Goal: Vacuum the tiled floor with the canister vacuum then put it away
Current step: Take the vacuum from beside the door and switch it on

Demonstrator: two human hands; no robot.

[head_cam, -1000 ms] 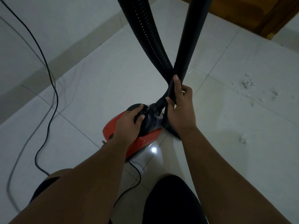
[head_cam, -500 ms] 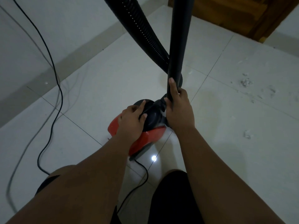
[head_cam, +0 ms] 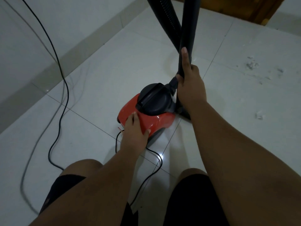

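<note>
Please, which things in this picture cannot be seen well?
Head view only.
Upper ends of the hose and wand: cut off by the top edge.
Lower end of the wand: hidden behind the right hand gripping it.
Far end of the power cord: leaves the top edge.
Rear of the vacuum: covered by the left hand resting on it.
Small debris on the tiles: too dim to identify.

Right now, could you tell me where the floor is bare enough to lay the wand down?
Bare tile lies between the power cord and the canister vacuum, up toward the skirting. Crowded: the cord loops behind the canister by the knees, and debris dots the tiles right of the wand.
</note>
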